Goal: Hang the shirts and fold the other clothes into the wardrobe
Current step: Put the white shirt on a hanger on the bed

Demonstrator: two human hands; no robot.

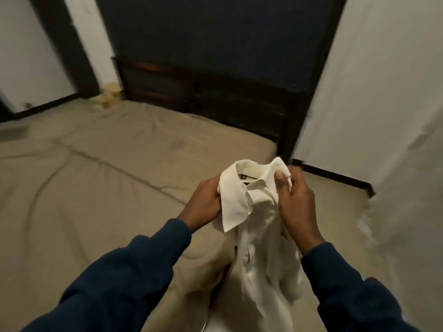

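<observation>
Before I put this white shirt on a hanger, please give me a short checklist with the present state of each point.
1. Both hands grip the collar: left hand and right hand hold the white shirt there. Ok.
2. Collar opened for a hanger: it is bunched between the hands. Not ok.
3. Hanger within sight: none visible. Not ok.
4. Shirt body hangs free: it drapes down over the bed. Cannot tell.
5. Buttons undone: blurred. Cannot tell.
</observation>
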